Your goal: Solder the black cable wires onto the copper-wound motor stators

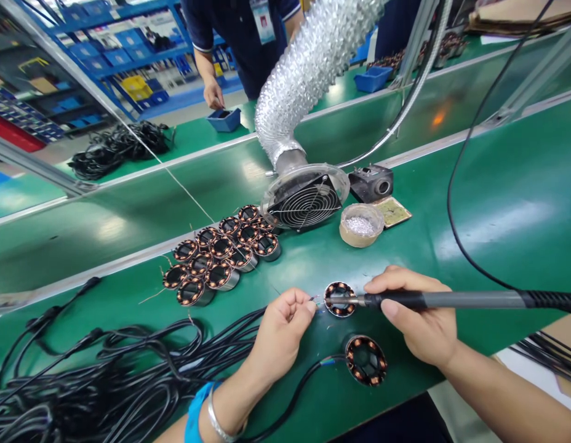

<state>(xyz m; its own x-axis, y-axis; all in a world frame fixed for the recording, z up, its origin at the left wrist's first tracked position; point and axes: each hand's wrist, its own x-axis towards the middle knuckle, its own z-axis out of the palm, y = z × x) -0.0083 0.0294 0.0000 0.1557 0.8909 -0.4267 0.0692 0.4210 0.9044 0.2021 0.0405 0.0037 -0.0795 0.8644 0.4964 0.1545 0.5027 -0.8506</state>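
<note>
A: From your head camera, where is the wound stator?

B: Between your hands. Your right hand, just right of it, grips the soldering iron, which lies horizontal with its tip at the stator. Your left hand, just left of it, pinches fine wire ends, about equally near.

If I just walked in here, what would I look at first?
Probably the big shiny silver duct bending down to a round fan grille in the middle of the green bench. Right in front, the right hand points a soldering iron at a small copper-wound coil, while the left hand pinches a thin wire beside it. A cluster of matching coils sits to the left.
</note>
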